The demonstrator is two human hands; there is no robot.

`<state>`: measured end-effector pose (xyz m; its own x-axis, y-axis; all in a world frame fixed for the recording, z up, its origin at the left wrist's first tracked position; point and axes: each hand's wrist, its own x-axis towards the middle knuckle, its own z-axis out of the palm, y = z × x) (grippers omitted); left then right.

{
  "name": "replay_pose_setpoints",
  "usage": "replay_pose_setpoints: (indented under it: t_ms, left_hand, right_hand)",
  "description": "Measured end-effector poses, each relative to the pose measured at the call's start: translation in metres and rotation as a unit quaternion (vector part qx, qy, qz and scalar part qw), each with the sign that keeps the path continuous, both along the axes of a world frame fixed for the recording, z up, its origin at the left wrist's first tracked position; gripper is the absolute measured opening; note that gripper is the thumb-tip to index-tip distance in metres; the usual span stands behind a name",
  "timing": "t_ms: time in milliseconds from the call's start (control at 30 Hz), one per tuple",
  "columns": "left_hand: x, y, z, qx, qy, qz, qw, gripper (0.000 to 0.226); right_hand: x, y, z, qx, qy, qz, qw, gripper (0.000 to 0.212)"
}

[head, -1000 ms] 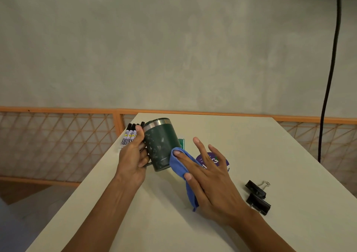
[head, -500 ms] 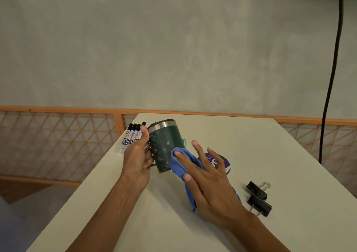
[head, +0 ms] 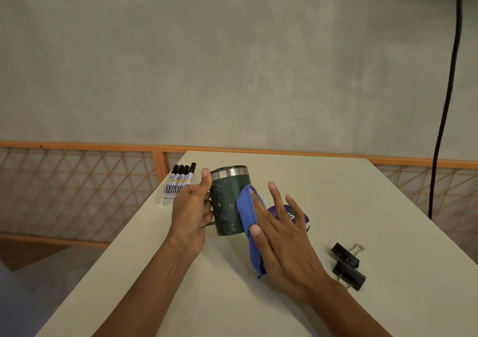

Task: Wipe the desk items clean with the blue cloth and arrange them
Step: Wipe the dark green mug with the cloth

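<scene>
A dark green mug (head: 227, 202) with a steel rim stands nearly upright on the white desk (head: 362, 207). My left hand (head: 192, 210) grips its handle side, thumb up near the rim. My right hand (head: 282, 236) presses the blue cloth (head: 248, 212) flat against the mug's right side, fingers spread; the cloth's tail hangs down under my palm. A round purple item (head: 301, 216) lies partly hidden behind my right fingers.
Several black-capped markers (head: 179, 181) lie in a row by the desk's left edge. Two black binder clips (head: 348, 265) sit to the right of my right hand. An orange lattice railing (head: 77, 181) runs behind the desk; a black cable (head: 445, 119) hangs at the right.
The mug has tipped from leaning left to nearly upright. My right hand has slid the cloth up along its side, and the whole view has shifted slightly.
</scene>
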<state>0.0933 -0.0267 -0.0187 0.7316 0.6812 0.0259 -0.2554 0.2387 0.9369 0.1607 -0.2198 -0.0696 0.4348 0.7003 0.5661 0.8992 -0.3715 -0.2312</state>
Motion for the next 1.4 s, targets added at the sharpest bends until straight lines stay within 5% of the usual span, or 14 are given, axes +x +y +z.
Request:
replay_pose_setpoints:
  t_ms: [333,600,800,1133,1400]
  left_hand:
    - [-0.003,-0.037,0.003,0.052,0.003,-0.048,0.997,0.029]
    - [-0.008,-0.02,0.013,0.042,-0.038,0.007,0.998,0.021]
    - [-0.012,-0.002,0.019,0.04,-0.036,0.019,0.998,0.025]
    - [-0.002,-0.034,0.006,0.08,-0.007,-0.072,0.994,0.024]
    - [-0.006,-0.013,0.009,0.036,-0.016,-0.002,0.999,0.039]
  right_hand:
    - [0.014,0.003,0.015,0.05,-0.019,-0.051,0.997,0.052]
    - [0.001,-0.009,0.001,-0.046,-0.062,-0.003,0.997,0.056]
    - [0.003,-0.01,0.0,-0.088,-0.106,0.028,0.99,0.056]
    - [0.019,-0.007,0.014,0.01,-0.087,-0.07,0.994,0.056]
    - [0.001,-0.009,-0.005,-0.045,-0.07,0.025,0.996,0.059]
